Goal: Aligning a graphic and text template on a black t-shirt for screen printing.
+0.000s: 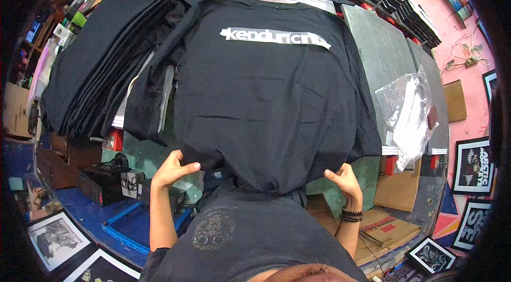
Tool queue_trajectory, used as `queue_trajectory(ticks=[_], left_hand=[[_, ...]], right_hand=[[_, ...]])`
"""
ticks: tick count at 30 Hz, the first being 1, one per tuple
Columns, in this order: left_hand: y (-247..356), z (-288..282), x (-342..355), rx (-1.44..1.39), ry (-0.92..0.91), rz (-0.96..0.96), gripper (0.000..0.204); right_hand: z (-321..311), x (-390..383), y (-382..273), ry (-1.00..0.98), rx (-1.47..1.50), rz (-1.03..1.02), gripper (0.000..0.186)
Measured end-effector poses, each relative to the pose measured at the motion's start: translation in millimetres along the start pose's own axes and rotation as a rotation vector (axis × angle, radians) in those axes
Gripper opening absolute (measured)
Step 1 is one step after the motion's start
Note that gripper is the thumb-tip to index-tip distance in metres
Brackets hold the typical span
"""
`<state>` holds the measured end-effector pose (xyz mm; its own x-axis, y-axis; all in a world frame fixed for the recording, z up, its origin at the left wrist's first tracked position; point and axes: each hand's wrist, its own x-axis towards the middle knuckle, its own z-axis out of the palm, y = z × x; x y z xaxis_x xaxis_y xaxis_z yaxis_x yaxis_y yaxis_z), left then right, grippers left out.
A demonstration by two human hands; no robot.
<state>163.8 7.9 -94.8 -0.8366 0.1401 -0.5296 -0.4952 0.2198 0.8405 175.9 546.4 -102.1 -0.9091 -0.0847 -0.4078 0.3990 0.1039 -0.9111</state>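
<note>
A black long-sleeved shirt (255,90) is spread in front of me, its far part over a grey board and its near edge hanging close to my body. A white strip (274,38) with lettering crosses its upper part. My left hand (174,170) grips the near edge at the left, thumb on the cloth and the other fingers partly hidden. At the right, my right hand (346,180), with dark beads round the wrist, pinches the same edge. Between the two hands the fabric sags in folds.
Black garments (101,63) lie layered on boards at the left. Grey boards (380,47) stand on the right, with a clear plastic bag (410,117) on one. Beyond, dark stacked frames (396,5) line a pink wall. A cardboard box (388,231) and framed prints (471,167) are lower right.
</note>
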Motion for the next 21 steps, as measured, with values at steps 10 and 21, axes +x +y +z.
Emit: queue_trajectory(ticks=[10,21], left_hand=[[19,-38,-53,-0.02,-0.324,-0.081,0.043],[79,-49,-61,-0.32,0.202,0.681,0.124]], right_hand=[[-65,-82,-73,-0.054,-0.181,0.179,0.032],[-37,-40,-122,0.577,0.081,-0.78,0.081]])
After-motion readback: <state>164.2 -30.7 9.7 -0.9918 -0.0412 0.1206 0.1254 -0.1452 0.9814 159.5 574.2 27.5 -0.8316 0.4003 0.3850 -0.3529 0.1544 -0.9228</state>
